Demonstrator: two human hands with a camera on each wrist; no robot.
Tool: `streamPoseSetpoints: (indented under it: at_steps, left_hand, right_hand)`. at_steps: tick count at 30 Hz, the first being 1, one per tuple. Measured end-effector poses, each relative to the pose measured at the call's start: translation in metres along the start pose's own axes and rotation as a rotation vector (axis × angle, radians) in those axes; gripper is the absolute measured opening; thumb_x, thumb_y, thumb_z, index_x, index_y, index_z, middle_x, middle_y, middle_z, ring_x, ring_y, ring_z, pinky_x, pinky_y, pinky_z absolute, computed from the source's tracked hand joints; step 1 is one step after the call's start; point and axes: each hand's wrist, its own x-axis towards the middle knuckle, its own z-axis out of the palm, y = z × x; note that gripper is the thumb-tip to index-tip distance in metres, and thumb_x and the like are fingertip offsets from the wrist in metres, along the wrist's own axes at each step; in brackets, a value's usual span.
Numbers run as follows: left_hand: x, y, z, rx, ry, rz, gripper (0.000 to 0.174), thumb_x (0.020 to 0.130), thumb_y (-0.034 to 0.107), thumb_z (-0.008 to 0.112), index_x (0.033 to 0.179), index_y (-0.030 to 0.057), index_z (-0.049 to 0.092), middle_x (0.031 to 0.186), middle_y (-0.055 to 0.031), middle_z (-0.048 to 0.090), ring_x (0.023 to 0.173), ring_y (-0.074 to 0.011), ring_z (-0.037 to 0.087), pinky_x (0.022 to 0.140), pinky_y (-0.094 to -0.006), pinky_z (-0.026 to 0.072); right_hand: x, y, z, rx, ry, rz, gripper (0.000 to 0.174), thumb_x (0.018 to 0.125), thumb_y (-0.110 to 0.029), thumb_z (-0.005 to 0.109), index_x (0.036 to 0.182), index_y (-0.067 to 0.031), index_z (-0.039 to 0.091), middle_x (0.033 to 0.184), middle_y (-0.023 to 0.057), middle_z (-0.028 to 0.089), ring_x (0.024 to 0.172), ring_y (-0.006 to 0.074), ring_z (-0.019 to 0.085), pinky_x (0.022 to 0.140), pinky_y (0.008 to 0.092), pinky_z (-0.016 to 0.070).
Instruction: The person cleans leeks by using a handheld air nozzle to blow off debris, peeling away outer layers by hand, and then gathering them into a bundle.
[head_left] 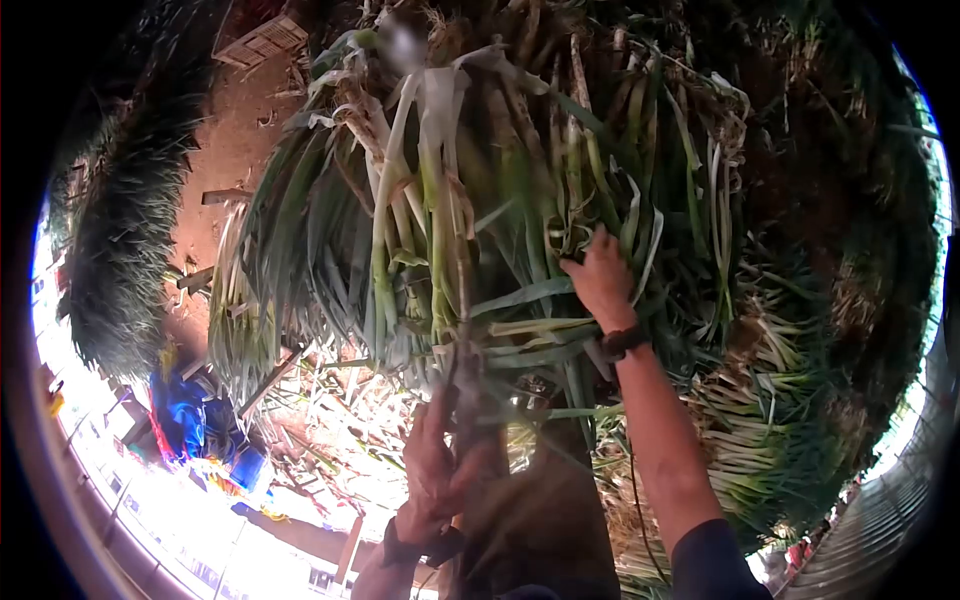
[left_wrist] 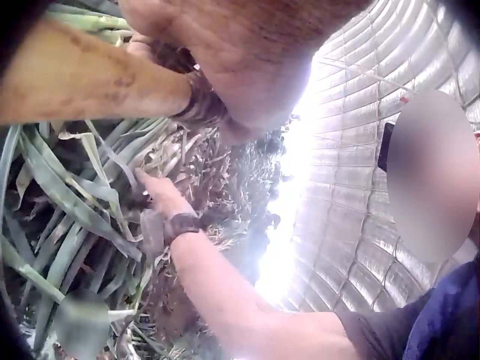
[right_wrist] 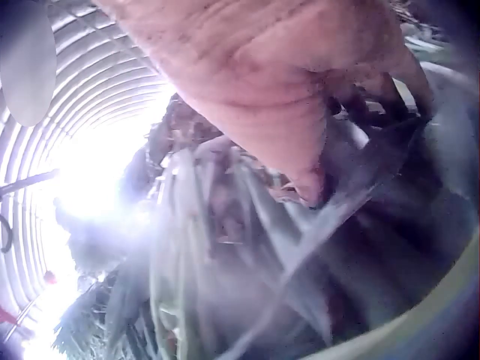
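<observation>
A large heap of long green onions (head_left: 430,190), with pale stalks and drooping green leaves, fills the middle of the head view. My right hand (head_left: 603,282) reaches into its right side. In the right wrist view the thumb and curled fingers of the right hand (right_wrist: 300,90) hold some leaves (right_wrist: 352,202), partly in shadow. Lower down, my left hand (head_left: 435,470) is below the heap. The left wrist view shows the left hand (left_wrist: 247,60) gripping a pale, brown-spotted stick (left_wrist: 90,79) with a dark wrapped band near the fingers. Its far end is out of that view.
More green onions (head_left: 760,420) lie in rows at the right, and another long row (head_left: 125,230) stands at the left. A plastic crate (head_left: 262,42) sits on the brown ground. Blue bags (head_left: 180,415) and scattered trimmings (head_left: 330,410) lie lower left. A ribbed cover (left_wrist: 375,225) arches overhead.
</observation>
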Motion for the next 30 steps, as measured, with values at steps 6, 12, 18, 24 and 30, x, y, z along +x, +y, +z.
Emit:
streamPoseSetpoints:
  at_steps: [6,12,18,24,30]
  left_hand:
    - [0.008,0.002,0.017,0.055,0.034,0.06,0.08,0.082,0.014,0.072,0.151,-0.006,0.038,0.117,-0.0172,0.061,0.094,-0.0252,0.064,0.066,-0.031,0.0534]
    - [0.017,-0.005,0.02,0.023,0.003,-0.019,0.076,0.086,0.016,0.072,0.15,-0.009,0.038,0.123,-0.0192,0.061,0.103,-0.0242,0.065,0.074,-0.0304,0.055]
    - [0.024,0.013,0.028,0.039,-0.065,-0.09,0.075,0.085,0.011,0.072,0.151,-0.0068,0.04,0.128,-0.02,0.061,0.106,-0.0252,0.066,0.072,-0.0301,0.0551]
    - [0.027,0.027,0.05,0.04,-0.082,-0.096,0.072,0.086,0.009,0.069,0.15,-0.0068,0.04,0.129,-0.0199,0.06,0.112,-0.0255,0.062,0.09,-0.0351,0.0529]
    - [0.041,0.046,0.078,0.193,-0.064,-0.012,0.073,0.087,0.01,0.071,0.15,-0.0077,0.039,0.129,-0.0211,0.061,0.113,-0.0277,0.063,0.097,-0.0374,0.0506]
  right_hand:
    - [0.013,0.076,-0.011,0.042,-0.121,0.009,0.046,0.079,-0.023,0.077,0.118,-0.001,0.065,0.109,0.0224,0.069,0.099,0.0453,0.066,0.087,0.05,0.0543]
    - [-0.008,0.109,-0.17,0.585,-0.343,0.116,0.04,0.085,-0.013,0.079,0.12,0.0029,0.068,0.106,0.0044,0.073,0.09,0.0182,0.066,0.085,0.0351,0.0536]
    - [-0.052,0.176,-0.137,0.864,-0.603,0.312,0.066,0.081,-0.011,0.082,0.138,0.0048,0.054,0.135,0.0152,0.062,0.115,0.0235,0.062,0.097,0.0375,0.0511]
    - [-0.049,0.186,-0.078,-0.066,0.267,-0.062,0.06,0.087,-0.002,0.071,0.143,-0.0006,0.05,0.138,0.021,0.056,0.117,0.0354,0.062,0.095,0.0429,0.0521]
    - [-0.019,0.017,-0.015,0.245,0.077,-0.25,0.052,0.089,-0.028,0.075,0.133,-0.0043,0.06,0.115,0.0195,0.068,0.096,0.0377,0.068,0.084,0.048,0.0562]
